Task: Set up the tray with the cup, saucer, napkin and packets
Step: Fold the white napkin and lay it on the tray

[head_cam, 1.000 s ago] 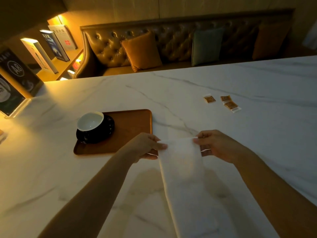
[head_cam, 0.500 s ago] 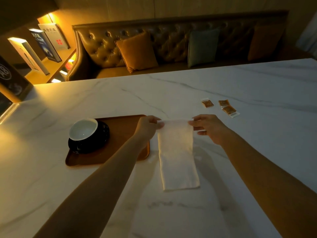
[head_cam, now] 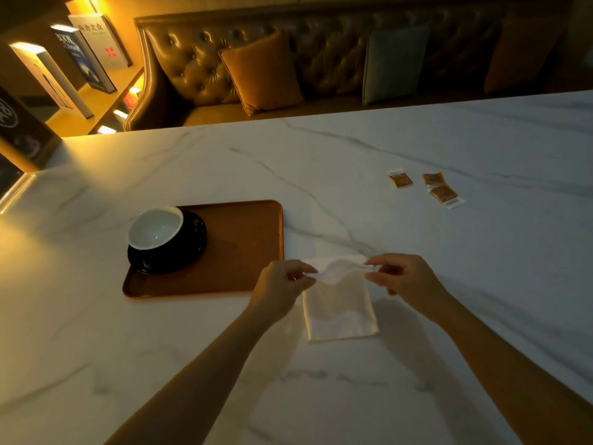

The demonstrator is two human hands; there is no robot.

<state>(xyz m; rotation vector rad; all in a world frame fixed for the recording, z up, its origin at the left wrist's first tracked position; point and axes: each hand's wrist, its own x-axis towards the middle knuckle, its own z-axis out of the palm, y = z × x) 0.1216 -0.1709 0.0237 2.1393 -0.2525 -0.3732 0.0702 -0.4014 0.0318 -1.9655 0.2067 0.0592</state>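
Note:
A white napkin [head_cam: 340,308] lies on the marble table just right of the brown wooden tray [head_cam: 244,248]. My left hand [head_cam: 282,285] pinches the napkin's far left corner and my right hand [head_cam: 401,277] pinches its far right corner; that far edge is lifted and curled back toward me. On the tray's left part stands a white-lined cup [head_cam: 156,228] on a black saucer [head_cam: 189,252]. Three brown packets [head_cam: 401,180] [head_cam: 434,179] [head_cam: 444,194] lie on the table at the far right.
The marble table [head_cam: 353,175] stretches wide to the right and toward me. Beyond its far edge is a tufted leather sofa [head_cam: 199,59] with cushions. Books [head_cam: 96,43] stand on a lit shelf at the far left.
The napkin was stretched out long on the table; now its far edge has been lifted and pulled back toward me, so it lies shorter. Both hands have come nearer with it.

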